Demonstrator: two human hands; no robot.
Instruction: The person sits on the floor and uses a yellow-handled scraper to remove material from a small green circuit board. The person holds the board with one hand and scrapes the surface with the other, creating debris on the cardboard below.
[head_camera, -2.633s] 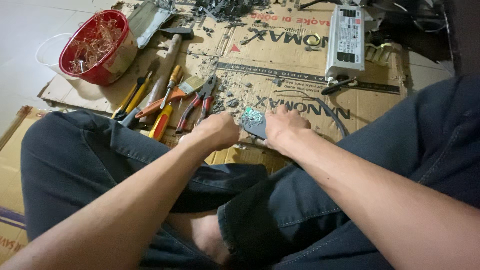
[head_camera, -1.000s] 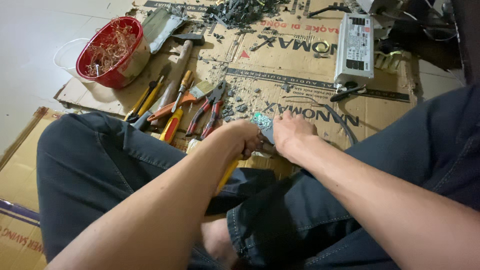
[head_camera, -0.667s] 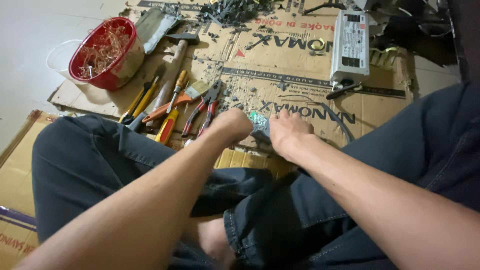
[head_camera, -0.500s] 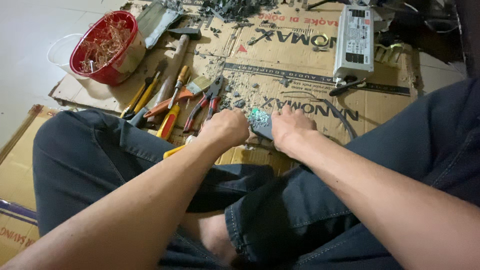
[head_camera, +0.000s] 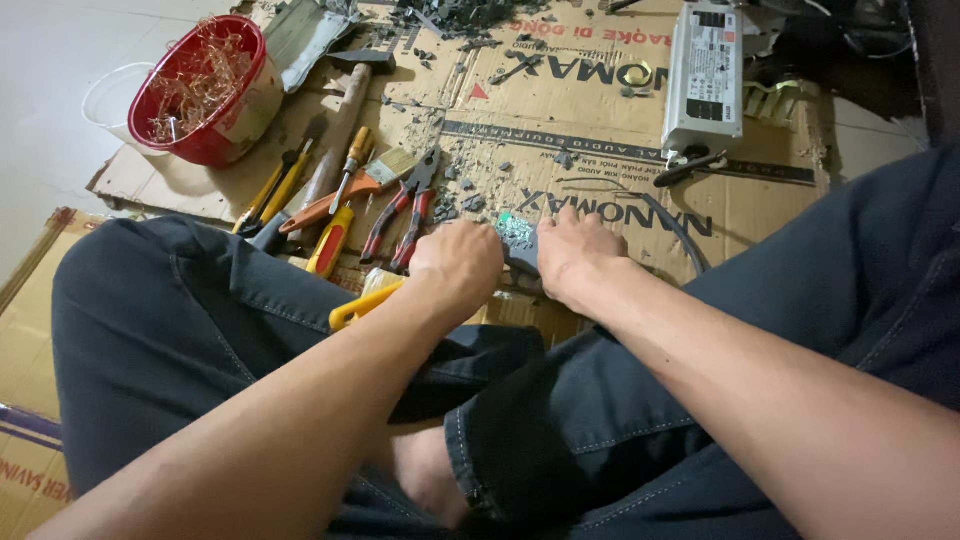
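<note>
A person sits cross-legged on flattened cardboard (head_camera: 600, 130) strewn with grey chips. The left hand (head_camera: 458, 265), fist closed around a yellow-handled tool (head_camera: 362, 303), works beside the right hand (head_camera: 573, 252), fingers curled on a small circuit board (head_camera: 517, 237). A slip could jab those fingers.

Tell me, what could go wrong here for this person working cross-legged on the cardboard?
The left hand holds a yellow-handled tool close to the right hand steadying a small circuit board; a slip could nick the fingers. Grey broken bits scattered over the cardboard could fly up or prick a bare foot. The red-handled pliers lie close by the left wrist and might get knocked.
</note>
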